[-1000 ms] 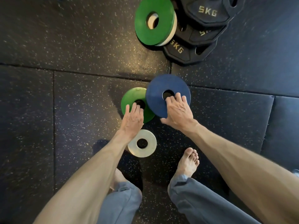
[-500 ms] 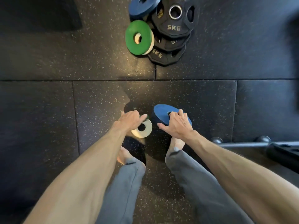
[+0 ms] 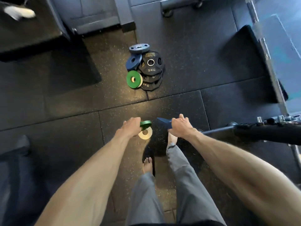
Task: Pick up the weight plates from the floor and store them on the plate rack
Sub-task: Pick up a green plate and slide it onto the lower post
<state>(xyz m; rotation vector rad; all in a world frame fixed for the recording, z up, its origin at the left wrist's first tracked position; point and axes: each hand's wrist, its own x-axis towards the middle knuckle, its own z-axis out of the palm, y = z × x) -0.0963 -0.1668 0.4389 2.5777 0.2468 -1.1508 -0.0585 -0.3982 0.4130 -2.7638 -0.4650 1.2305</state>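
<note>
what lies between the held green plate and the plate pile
Head view: only bare floor between the held green plate and the pile.

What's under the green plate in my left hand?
A white plate lies on the floor below the green plate, which the left hand holds. Its far edge is covered.

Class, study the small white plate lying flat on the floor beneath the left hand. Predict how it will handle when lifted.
The white plate is probably rigid and heavy for its size, a weight like the 5KG plates beyond. Flat on the rubber floor, it likely won't roll, though its edge may be hard to get under; the centre hole offers a hold.
</note>
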